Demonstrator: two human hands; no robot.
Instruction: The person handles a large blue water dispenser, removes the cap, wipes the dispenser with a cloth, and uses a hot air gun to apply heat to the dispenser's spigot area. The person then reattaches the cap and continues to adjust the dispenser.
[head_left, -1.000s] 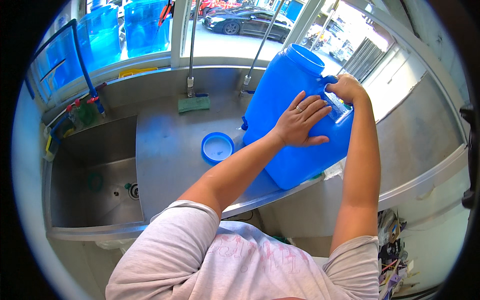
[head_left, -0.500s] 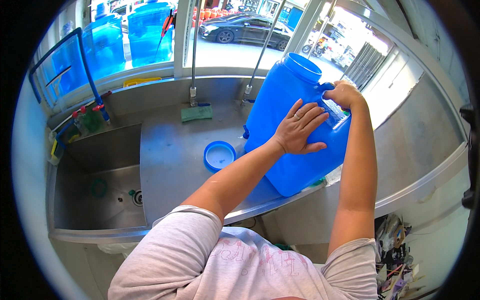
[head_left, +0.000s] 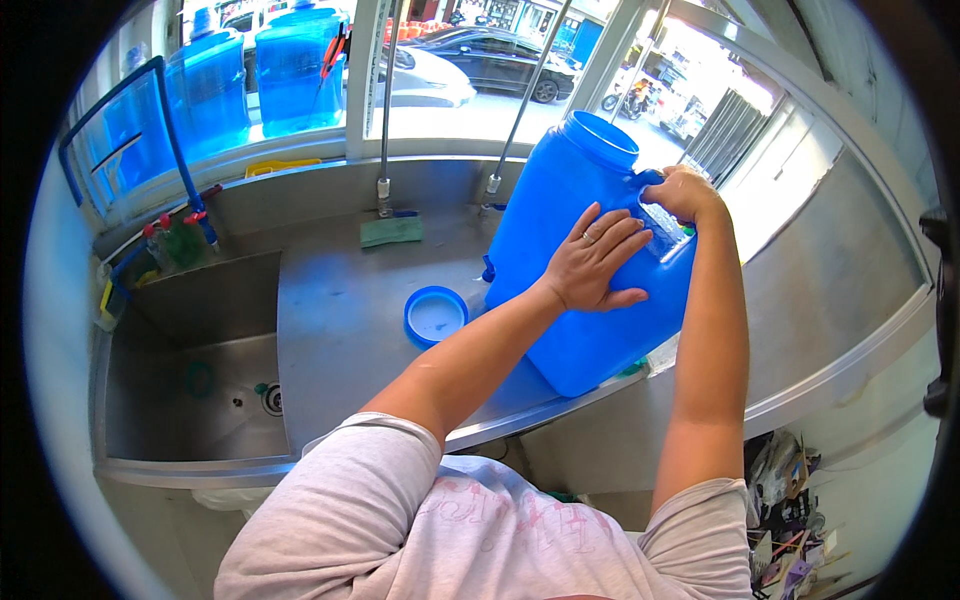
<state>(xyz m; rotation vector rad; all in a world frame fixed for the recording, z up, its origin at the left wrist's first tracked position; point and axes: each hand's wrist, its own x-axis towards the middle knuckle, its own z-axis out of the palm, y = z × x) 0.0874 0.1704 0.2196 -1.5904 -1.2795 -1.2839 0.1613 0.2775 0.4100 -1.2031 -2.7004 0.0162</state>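
A big blue water jug (head_left: 560,190) with an uncovered round mouth stands tilted on the steel counter, its handle side to the right. My left hand (head_left: 597,260) lies flat against its side, fingers spread, a ring on one finger. At the handle, the fingers of my right hand (head_left: 680,194) are wrapped round the grip, partly hidden behind it. A small blue spigot sticks out low on the jug's left side. Left of the jug, a round blue lid (head_left: 436,315) rests on the counter with its pale inside facing up.
A steel sink (head_left: 190,370) with a drain is at the left. Near the counter's back lies a green sponge (head_left: 391,231), beside two upright metal pipes. More blue jugs (head_left: 297,70) stand behind the window. A bent blue pipe (head_left: 172,130) rises behind the sink.
A white car has come into sight outside the window. Both hands keep their places on the jug, and the whole view has shifted very slightly.
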